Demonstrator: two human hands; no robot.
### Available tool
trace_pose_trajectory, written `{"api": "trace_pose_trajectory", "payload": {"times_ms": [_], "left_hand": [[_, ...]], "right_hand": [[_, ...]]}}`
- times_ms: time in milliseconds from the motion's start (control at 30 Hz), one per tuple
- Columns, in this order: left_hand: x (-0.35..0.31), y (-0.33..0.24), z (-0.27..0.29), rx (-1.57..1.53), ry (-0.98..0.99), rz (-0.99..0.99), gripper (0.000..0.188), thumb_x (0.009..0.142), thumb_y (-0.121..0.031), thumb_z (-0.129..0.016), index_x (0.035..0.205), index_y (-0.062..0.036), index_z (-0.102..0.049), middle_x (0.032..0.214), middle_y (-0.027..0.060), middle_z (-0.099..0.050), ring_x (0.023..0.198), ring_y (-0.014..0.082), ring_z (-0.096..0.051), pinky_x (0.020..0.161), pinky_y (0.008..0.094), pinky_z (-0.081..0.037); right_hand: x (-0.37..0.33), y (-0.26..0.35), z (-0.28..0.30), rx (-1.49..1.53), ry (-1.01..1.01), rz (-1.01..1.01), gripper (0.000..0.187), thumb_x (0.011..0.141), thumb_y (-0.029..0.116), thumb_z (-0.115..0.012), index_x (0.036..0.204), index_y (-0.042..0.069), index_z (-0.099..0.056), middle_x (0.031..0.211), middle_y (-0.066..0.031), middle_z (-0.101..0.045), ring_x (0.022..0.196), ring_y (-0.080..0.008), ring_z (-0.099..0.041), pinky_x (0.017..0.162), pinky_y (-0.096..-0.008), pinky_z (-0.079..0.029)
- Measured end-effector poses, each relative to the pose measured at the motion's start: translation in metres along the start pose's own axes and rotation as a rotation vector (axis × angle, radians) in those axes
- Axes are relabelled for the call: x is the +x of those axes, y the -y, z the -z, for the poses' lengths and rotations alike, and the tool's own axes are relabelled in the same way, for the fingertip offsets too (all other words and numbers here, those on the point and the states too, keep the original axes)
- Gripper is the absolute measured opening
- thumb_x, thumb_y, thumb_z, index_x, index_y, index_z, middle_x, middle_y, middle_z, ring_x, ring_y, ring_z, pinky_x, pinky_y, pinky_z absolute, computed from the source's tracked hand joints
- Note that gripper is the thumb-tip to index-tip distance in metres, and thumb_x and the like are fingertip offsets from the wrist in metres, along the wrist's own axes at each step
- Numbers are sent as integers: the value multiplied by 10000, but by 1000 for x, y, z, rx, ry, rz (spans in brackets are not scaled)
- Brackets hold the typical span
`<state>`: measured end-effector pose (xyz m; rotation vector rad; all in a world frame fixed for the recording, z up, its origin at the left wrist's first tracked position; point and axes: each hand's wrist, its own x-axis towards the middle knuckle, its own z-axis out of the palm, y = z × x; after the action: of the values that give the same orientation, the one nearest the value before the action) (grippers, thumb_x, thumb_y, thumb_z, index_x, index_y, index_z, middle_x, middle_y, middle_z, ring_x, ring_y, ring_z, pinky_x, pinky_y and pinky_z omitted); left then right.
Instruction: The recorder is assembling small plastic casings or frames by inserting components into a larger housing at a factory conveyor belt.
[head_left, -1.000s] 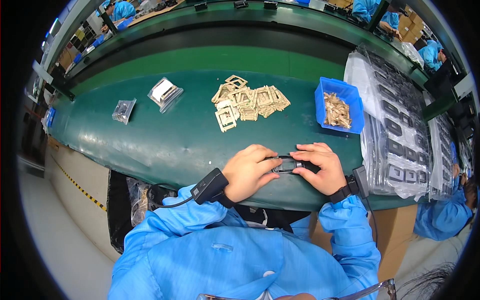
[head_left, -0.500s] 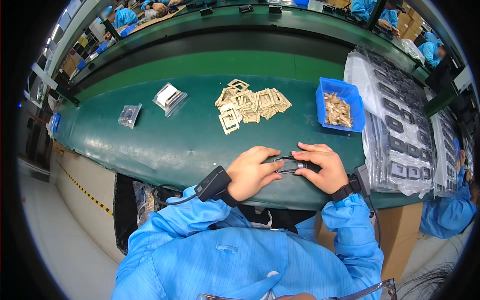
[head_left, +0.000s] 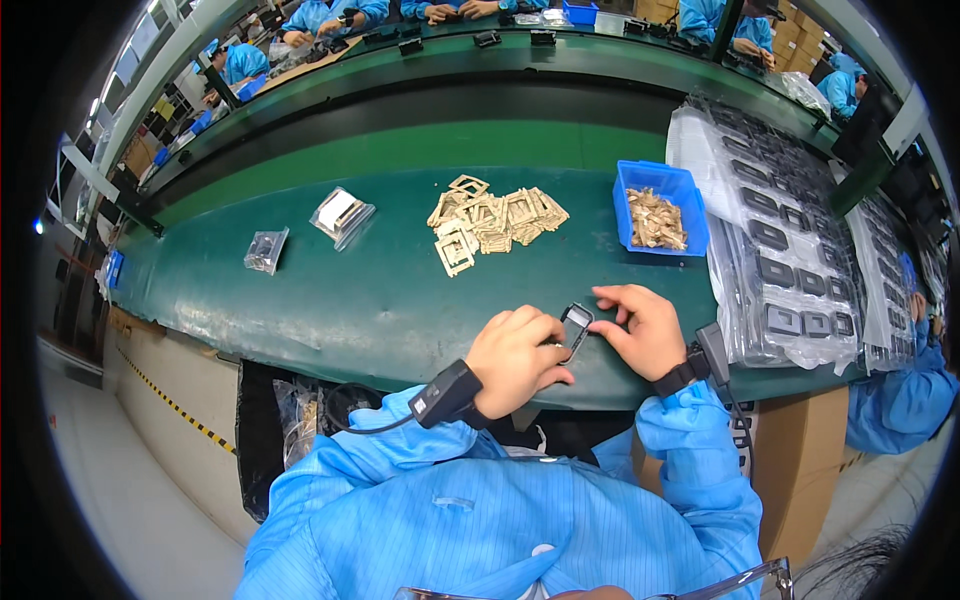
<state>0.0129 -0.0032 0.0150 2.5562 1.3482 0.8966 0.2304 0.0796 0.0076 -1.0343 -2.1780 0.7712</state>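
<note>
My left hand [head_left: 517, 361] is closed on a small black rectangular frame [head_left: 575, 331] with a grey inner area, gripping its left side. The frame is tilted, its top leaning to the right, just above the near part of the green bench. My right hand [head_left: 643, 332] is at the frame's right, thumb and forefinger spread apart. Its thumb tip is close to the frame's upper right edge; whether it touches, I cannot tell. Beyond the hands lies a loose pile of flat beige frame-shaped pieces [head_left: 492, 222].
A blue bin [head_left: 665, 172] of small tan pieces stands at the back right. Beside it are stacked clear trays [head_left: 770, 270] of black frames. Two plastic bags [head_left: 342, 215] with parts lie on the bench [head_left: 380, 300] at left. Co-workers [head_left: 335, 15] sit beyond a raised green ledge.
The black frame has turned from lying sideways between both hands to a steeper tilt. My right hand has loosened from it, and the left keeps hold. The whole view has shifted slightly.
</note>
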Motion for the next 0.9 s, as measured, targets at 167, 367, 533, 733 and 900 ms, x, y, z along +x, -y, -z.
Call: {"api": "trace_pose_trajectory", "payload": {"times_ms": [167, 367, 533, 733, 900], "left_hand": [[21, 22, 0, -278, -101, 348, 239, 820, -132, -719, 1052, -71, -724, 876, 99, -689, 805, 268, -620, 741, 370, -493], [33, 31, -14, -408, -5, 517, 267, 833, -140, -719, 1092, -76, -728, 850, 103, -698, 749, 203, -621, 689, 338, -501], [32, 31, -20, -205, -35, 399, 162, 815, -160, -723, 953, -85, -764, 810, 62, -707, 746, 223, -629, 703, 356, -485], [31, 30, -32, -124, -100, 379, 140, 798, -190, -711, 879, -87, -761, 794, 48, -702, 757, 242, -641, 721, 371, -473], [27, 27, -27, -171, -133, 332, 179, 791, -169, -686, 936, -90, -756, 826, 47, -704, 776, 249, -640, 731, 375, -471]], "right_hand": [[-16, 7, -25, 463, -114, -455, 212, 846, 34, -723, 1039, -29, -660, 731, -42, -665, 591, -54, -603, 521, -211, -470], [-17, 6, -36, 343, -214, -485, 170, 828, 41, -740, 967, -38, -683, 721, -64, -689, 606, -82, -629, 549, -247, -499], [-13, 10, -40, 119, -259, -394, 140, 753, 115, -769, 850, 32, -710, 636, -82, -666, 547, -196, -642, 537, -329, -497], [-9, 24, -39, -49, -282, -397, 104, 749, 163, -733, 793, 83, -682, 606, -73, -620, 555, -275, -624, 525, -389, -480], [-20, 46, -47, -206, -307, -284, 264, 707, 204, -723, 920, 71, -643, 741, -89, -623, 640, -302, -632, 555, -423, -491]]}}
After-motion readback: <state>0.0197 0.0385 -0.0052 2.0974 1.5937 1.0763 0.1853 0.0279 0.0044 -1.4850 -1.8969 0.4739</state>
